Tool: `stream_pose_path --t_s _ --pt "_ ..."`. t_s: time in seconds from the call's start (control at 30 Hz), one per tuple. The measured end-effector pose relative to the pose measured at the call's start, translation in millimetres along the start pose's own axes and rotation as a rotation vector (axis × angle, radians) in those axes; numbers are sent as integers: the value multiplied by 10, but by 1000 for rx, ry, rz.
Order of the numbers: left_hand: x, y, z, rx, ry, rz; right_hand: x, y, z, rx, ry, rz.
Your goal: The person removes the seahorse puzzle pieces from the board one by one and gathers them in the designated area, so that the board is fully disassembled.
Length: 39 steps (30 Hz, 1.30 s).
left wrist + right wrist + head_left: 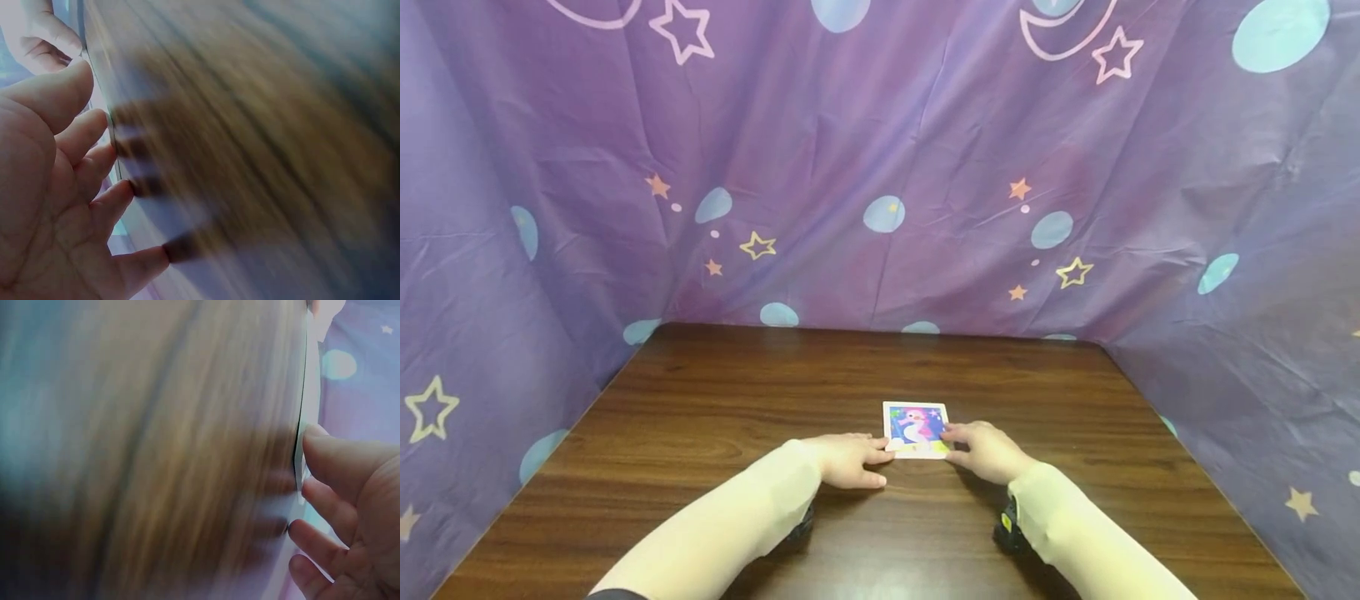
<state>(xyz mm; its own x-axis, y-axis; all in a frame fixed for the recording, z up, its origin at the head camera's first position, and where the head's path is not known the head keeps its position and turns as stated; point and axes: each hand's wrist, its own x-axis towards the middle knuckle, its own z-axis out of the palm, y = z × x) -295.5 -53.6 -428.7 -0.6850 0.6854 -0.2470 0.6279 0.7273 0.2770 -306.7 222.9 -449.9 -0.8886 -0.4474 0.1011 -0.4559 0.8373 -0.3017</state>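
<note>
A square picture card (pixel 913 427) with a white border lies flat on the table, showing a pink-and-white seahorse on blue above a yellow strip. At its lower left corner my left hand (pixel 846 461) lies low over the wood, fingers extended and fingertips right at the card's edge. On the opposite side, my right hand (pixel 988 452) rests with its thumb near the lower right corner and its fingertips on the right edge. The right wrist view shows the card (pixel 311 381) edge-on as a thin pale strip, the thumb against it and the other fingers spread.
The dark wooden table (pixel 737 375) stretches to the back and both sides. Purple fabric (pixel 820 167) printed with stars, moons and pale blue ovals hangs around it. Dark straps or devices (pixel 1011 529) sit at both wrists under pale sleeves.
</note>
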Motion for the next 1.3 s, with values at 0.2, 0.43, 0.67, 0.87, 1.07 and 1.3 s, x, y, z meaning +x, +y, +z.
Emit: stream_pose_path --t_s 0.2,0.43,0.67,0.87,1.07,1.3 --pt "-154 -93 2 -10 -11 -10 23 -124 41 -21 -5 -78" --pt "-334 -138 -5 -26 -16 -25 41 -237 70 -30 -10 -152" --pt "-450 -172 29 -32 -9 -26 30 -344 84 -40 -20 -195" --pt "-545 -190 72 -47 0 -32 20 -389 131 -64 -26 -235" --pt "-636 -151 98 -51 23 -22 -7 -441 135 -57 -38 -247" --pt "-753 -114 144 -59 26 -30 -73 -524 135 -48 -60 -238"
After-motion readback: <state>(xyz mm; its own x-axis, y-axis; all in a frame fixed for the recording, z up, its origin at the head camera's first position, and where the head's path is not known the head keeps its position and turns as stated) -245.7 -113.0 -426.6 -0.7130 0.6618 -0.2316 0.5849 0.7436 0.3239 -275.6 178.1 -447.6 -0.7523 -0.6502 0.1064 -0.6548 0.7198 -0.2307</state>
